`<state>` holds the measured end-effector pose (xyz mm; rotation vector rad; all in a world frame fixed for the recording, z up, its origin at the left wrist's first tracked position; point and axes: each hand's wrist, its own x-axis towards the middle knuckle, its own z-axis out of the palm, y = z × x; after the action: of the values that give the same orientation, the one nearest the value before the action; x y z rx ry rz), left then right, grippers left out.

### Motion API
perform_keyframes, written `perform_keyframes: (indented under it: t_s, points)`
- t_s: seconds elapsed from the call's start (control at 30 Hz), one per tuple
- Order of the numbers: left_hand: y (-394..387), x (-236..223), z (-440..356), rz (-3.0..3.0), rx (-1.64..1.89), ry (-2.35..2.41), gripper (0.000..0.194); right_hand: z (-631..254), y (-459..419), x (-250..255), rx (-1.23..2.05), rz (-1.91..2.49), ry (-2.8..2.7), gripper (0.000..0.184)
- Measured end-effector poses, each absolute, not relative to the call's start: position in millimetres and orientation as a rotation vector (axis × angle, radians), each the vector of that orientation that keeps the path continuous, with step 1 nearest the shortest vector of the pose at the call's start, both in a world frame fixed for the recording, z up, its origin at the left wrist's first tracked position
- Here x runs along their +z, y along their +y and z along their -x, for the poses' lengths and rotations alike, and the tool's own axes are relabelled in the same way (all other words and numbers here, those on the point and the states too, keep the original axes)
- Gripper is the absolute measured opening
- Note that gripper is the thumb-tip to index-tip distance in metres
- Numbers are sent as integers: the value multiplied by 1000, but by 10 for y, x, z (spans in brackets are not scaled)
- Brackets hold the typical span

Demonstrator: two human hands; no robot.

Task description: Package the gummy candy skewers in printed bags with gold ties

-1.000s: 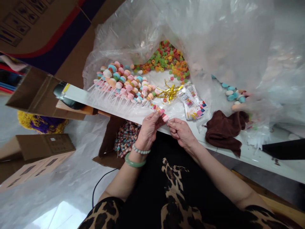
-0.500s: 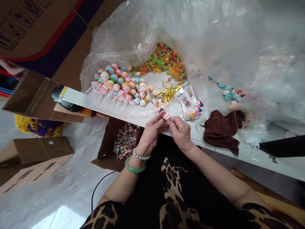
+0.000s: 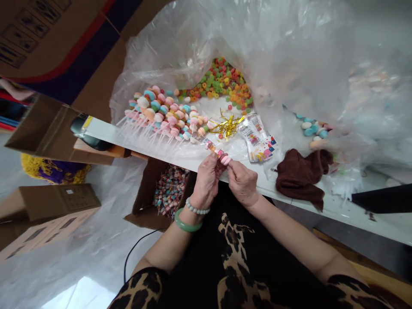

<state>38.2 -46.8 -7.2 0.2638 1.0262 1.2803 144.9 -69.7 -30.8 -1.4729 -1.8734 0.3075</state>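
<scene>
Pink shows brightest on the short candy stick (image 3: 225, 159), which lies between the person's two hands, just above the near edge of the white tabletop (image 3: 189, 162). The left hand (image 3: 207, 178) is pinching it between thumb and fingers partway along, while the right hand (image 3: 242, 180) is closed with its thumb and forefinger together at the pink end; what the fingertips grip there is too small to tell. A beaded bracelet (image 3: 197, 207) and a green bangle (image 3: 188, 222) circle the left wrist.

Beyond the hands, toward the left, candy skewers (image 3: 167, 112) lie heaped together, their white sticks pointing toward the near edge. Behind them and to the right, ring-shaped gummies (image 3: 225, 81) in green, orange, red and yellow spread beneath and beside clear plastic sheeting (image 3: 199, 40). Gold ties (image 3: 229, 125) rest in a loose tangle between the gummies and the hands, with printed packets (image 3: 257, 138) fanned just beside them. Farther right, a crumpled brown cloth (image 3: 303, 177) lies near the tabletop's edge, and blue, white and peach candy discs (image 3: 313, 128) sit behind it, partly covered by plastic.

Below the tabletop, to the left of the left hand, an open cardboard box (image 3: 143, 206) holds many small multicoloured pieces (image 3: 170, 189). A larger carton (image 3: 48, 38) with red and purple bands fills the upper left.
</scene>
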Motion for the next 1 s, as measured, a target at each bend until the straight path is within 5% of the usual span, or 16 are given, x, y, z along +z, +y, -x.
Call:
perform_keyframes:
  t_s: [0.27,0.47,0.63,1.0]
  points:
    - [-425,-89,-212,-355,1249,1149,35,-1493,-702,-382,-44,1402,-2004,20]
    - [-481,-142,-180,-996,1496,1598,24,-1507,-704,-366,-126,1379,-1996,21]
    - [-497,-176,-120,-1540,1345,1689,10,-1509,-715,-361,-207,1317,-2027,19]
    - [-484,-241,-51,-2226,1043,1949,20,-1504,-717,-394,-50,1377,-2013,21]
